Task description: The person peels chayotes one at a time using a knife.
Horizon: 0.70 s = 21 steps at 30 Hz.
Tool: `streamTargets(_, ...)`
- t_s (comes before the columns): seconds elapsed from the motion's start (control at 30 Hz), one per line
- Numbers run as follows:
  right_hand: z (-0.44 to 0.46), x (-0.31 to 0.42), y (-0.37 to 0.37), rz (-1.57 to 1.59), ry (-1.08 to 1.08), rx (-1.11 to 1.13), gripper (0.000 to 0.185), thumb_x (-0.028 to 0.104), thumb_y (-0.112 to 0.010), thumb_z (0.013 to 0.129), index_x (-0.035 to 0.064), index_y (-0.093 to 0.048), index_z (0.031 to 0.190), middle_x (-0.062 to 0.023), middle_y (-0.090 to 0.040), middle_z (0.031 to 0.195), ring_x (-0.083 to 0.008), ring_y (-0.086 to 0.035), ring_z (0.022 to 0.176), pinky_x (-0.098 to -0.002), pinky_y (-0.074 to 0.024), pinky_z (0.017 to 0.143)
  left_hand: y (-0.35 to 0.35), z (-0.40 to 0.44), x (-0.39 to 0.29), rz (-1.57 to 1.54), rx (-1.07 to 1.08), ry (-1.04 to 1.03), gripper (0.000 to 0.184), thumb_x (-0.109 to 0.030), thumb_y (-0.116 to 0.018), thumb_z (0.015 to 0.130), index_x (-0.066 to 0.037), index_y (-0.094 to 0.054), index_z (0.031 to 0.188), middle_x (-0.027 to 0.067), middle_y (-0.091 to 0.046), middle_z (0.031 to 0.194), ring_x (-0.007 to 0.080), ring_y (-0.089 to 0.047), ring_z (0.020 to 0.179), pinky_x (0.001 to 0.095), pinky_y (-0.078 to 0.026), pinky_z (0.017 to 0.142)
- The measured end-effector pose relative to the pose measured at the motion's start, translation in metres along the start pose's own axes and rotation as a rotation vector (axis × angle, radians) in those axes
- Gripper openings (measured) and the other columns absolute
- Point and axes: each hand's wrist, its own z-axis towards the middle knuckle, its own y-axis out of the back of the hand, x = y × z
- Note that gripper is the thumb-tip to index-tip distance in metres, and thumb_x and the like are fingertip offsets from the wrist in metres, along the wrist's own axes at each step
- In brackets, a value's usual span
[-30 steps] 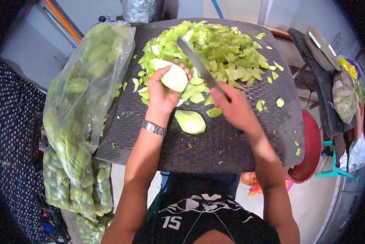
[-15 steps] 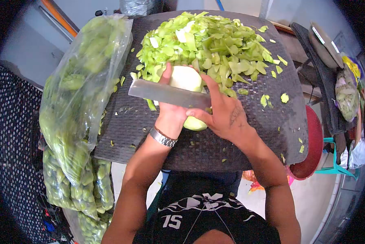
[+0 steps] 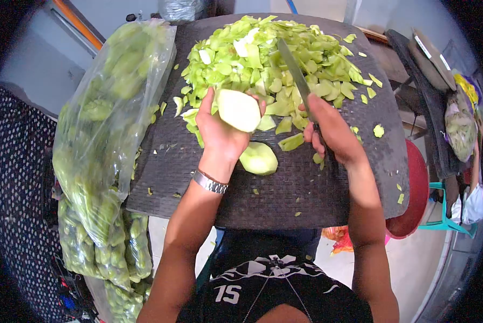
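My left hand (image 3: 222, 126), with a metal watch at the wrist, is closed around a peeled chayote (image 3: 240, 110) whose pale cut face points up. My right hand (image 3: 330, 129) grips a knife (image 3: 292, 67) by the handle. Its broad blade points away from me, over the heap of green peelings (image 3: 290, 59), apart from the chayote. A second peeled chayote (image 3: 259, 159) lies on the dark woven tabletop (image 3: 317, 199), just below and right of my left hand.
A clear plastic bag of green chayotes (image 3: 99, 124) lies along the table's left edge, with more filled bags (image 3: 109, 258) below it. Loose peel scraps are scattered on the right side. A red tub (image 3: 411, 194) and a teal stool (image 3: 443, 215) stand beyond the right edge.
The knife has swung off the chayote, out to the right and away from me, with my right hand. My left hand has shifted slightly left and tilted the chayote.
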Motion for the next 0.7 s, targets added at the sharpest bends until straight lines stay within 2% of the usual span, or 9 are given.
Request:
streamTargets(0.1, 0.000, -0.003, -0.006, -0.118, 0.020, 0.088, 0.049, 0.044, -0.048, 0.109, 0.0011, -0.053, 0.132, -0.0042, -0.059, 0.069, -0.0117, -0.057, 0.047, -0.0269, -0.0438, 0.040, 0.017, 0.016, -0.008, 0.055, 0.104, 0.070, 0.050, -0.052, -0.049, 0.103, -0.006, -0.057, 0.120, 0.0144, -0.066, 0.108, 0.0344, -0.065, 0.096, 0.0509, -0.054, 0.091)
streamTargets(0.2, -0.003, -0.007, -0.015, -0.121, 0.071, 0.146, 0.044, 0.035, -0.052, 0.108, 0.0038, -0.051, 0.139, -0.0061, -0.062, 0.071, -0.0115, -0.058, 0.047, -0.0270, -0.0475, 0.042, 0.026, 0.028, -0.018, 0.069, 0.105, -0.037, 0.051, -0.054, -0.048, 0.103, -0.007, -0.056, 0.120, 0.0143, -0.065, 0.107, 0.0336, -0.065, 0.097, 0.0500, -0.053, 0.089)
streamTargets(0.23, -0.011, -0.004, -0.021, -0.131, 0.109, 0.141, 0.042, 0.031, -0.053, 0.108, 0.0042, -0.050, 0.140, -0.0067, -0.063, 0.071, -0.0115, -0.058, 0.047, -0.0272, -0.0476, 0.042, 0.021, 0.026, -0.020, 0.086, 0.087, -0.094, 0.053, -0.051, -0.041, 0.106, -0.002, -0.058, 0.121, 0.0151, -0.066, 0.111, 0.0333, -0.062, 0.101, 0.0444, -0.054, 0.088)
streamTargets(0.27, -0.018, 0.000, -0.026, -0.141, 0.146, 0.138, 0.041, 0.028, -0.054, 0.108, 0.0046, -0.050, 0.141, -0.0072, -0.064, 0.072, -0.0116, -0.058, 0.047, -0.0274, -0.0477, 0.042, 0.023, 0.028, -0.024, 0.093, 0.081, -0.133, 0.052, -0.050, -0.041, 0.107, -0.002, -0.058, 0.120, 0.0151, -0.066, 0.111, 0.0334, -0.062, 0.100, 0.0446, -0.054, 0.088)
streamTargets(0.3, -0.024, 0.006, -0.030, -0.191, 0.124, 0.158, 0.046, 0.021, -0.056, 0.106, 0.0094, -0.046, 0.150, -0.0073, -0.064, 0.070, -0.0113, -0.058, 0.046, -0.0277, -0.0475, 0.043, 0.019, 0.027, -0.029, 0.100, 0.075, -0.173, 0.051, -0.049, -0.041, 0.107, -0.002, -0.058, 0.120, 0.0151, -0.066, 0.110, 0.0335, -0.063, 0.100, 0.0448, -0.054, 0.089)
streamTargets(0.37, -0.029, 0.009, -0.038, -0.221, 0.142, 0.195, 0.050, 0.020, -0.055, 0.106, 0.0127, -0.043, 0.154, -0.0071, -0.064, 0.068, -0.0110, -0.058, 0.047, -0.0278, -0.0475, 0.043, 0.009, 0.023, -0.034, 0.135, -0.063, -0.283, 0.049, -0.045, -0.041, 0.108, -0.001, -0.058, 0.118, 0.0154, -0.066, 0.107, 0.0338, -0.063, 0.100, 0.0474, -0.054, 0.095)
streamTargets(0.47, -0.035, 0.010, -0.044, -0.270, 0.149, 0.259, 0.058, 0.019, -0.054, 0.106, 0.0189, -0.036, 0.160, -0.0055, -0.062, 0.065, -0.0104, -0.057, 0.047, -0.0287, -0.0489, 0.045, 0.019, 0.035, -0.044, 0.107, -0.047, -0.344, 0.050, -0.051, -0.043, 0.107, -0.004, -0.056, 0.114, 0.0138, -0.066, 0.101, 0.0316, -0.065, 0.094, 0.0504, -0.055, 0.092)
streamTargets(0.57, -0.040, 0.014, -0.049, -0.328, 0.146, 0.280, 0.057, 0.017, -0.054, 0.106, 0.0213, -0.037, 0.160, -0.0045, -0.062, 0.064, -0.0107, -0.056, 0.047, -0.0303, -0.0508, 0.049, 0.029, 0.038, -0.050, 0.056, 0.120, -0.283, 0.049, -0.043, -0.039, 0.109, 0.001, -0.057, 0.120, 0.0154, -0.067, 0.105, 0.0338, -0.065, 0.098, 0.0503, -0.051, 0.102)
streamTargets(0.7, -0.042, 0.016, -0.050, -0.349, 0.145, 0.277, 0.057, 0.016, -0.053, 0.105, 0.0216, -0.037, 0.160, -0.0042, -0.062, 0.064, -0.0111, -0.057, 0.047, -0.0308, -0.0515, 0.049, 0.028, 0.037, -0.051, 0.084, 0.103, -0.328, 0.047, -0.043, -0.040, 0.109, 0.000, -0.057, 0.118, 0.0152, -0.067, 0.103, 0.0335, -0.065, 0.095, 0.0536, -0.050, 0.103)
